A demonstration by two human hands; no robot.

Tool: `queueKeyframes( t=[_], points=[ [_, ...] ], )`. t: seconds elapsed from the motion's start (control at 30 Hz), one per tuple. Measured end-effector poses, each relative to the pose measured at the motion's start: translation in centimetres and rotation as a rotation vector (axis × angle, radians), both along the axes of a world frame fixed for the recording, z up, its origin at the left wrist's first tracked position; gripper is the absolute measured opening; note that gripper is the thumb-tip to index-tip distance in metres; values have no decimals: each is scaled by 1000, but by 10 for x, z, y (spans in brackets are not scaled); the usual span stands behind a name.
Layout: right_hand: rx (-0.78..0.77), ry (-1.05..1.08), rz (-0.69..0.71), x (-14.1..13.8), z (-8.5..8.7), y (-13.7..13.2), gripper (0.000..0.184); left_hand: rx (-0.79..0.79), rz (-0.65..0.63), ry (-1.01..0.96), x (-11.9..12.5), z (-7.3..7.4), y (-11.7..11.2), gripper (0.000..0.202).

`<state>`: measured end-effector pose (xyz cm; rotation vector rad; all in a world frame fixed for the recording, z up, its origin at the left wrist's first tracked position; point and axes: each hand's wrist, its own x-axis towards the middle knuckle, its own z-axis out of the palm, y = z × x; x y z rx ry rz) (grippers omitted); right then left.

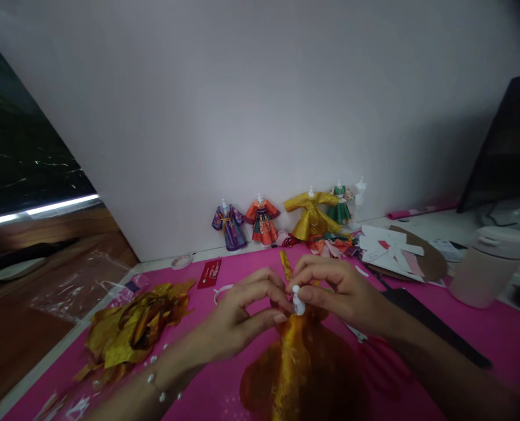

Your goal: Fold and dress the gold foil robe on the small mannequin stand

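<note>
A small white mannequin (299,301) stands upright between my hands, with golden-amber doll clothing (293,362) hanging below its chest. My left hand (253,307) closes its fingers and thumb at the clothing's upper left edge, beside the mannequin. On the other side, my right hand (341,289) pinches at the mannequin's shoulder with thumb and forefinger. What exactly lies between the fingertips is partly hidden. Behind my hands a narrow gold strip (285,265) lies on the pink mat (216,380). Red-handled scissors (380,356) lie partly under my right forearm.
Gold fabric scraps (132,327) are heaped at the left. Several dressed mini mannequins, one in a gold robe (311,213), line the white wall. At the right are paper pieces (389,248), a dark flat blade-shaped item (430,324), a cup (488,266) and a monitor (505,146).
</note>
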<state>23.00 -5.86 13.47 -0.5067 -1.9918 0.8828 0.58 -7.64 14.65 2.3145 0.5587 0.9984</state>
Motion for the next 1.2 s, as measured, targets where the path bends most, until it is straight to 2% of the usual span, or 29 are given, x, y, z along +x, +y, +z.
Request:
queueKeyframes(
  t=[0.1, 0.27, 0.37, 0.53, 0.63, 1.0, 1.2],
  points=[
    [15, 24, 20, 3, -1, 1, 16, -17, 32, -107, 4, -11, -3, 13],
    [60, 15, 12, 7, -4, 3, 16, -66, 66, -156, 11, -22, -4, 12],
    [114, 10, -32, 7, -5, 1, 14, -79, 66, -169, 14, -22, -2, 14],
    [153, 19, -229, 5, -2, -5, 6, -125, 47, -198, 18, -19, -4, 7],
    [176, 2, -243, 5, 0, -7, 9, -199, 52, -213, 20, -20, -9, 4],
    [202, 27, -226, 6, -1, -7, 6, -185, 359, -323, 38, -26, -23, 12],
    [199, 0, -247, 4, 3, -10, 8, -180, 424, -378, 46, -27, -30, 12]
  ],
)
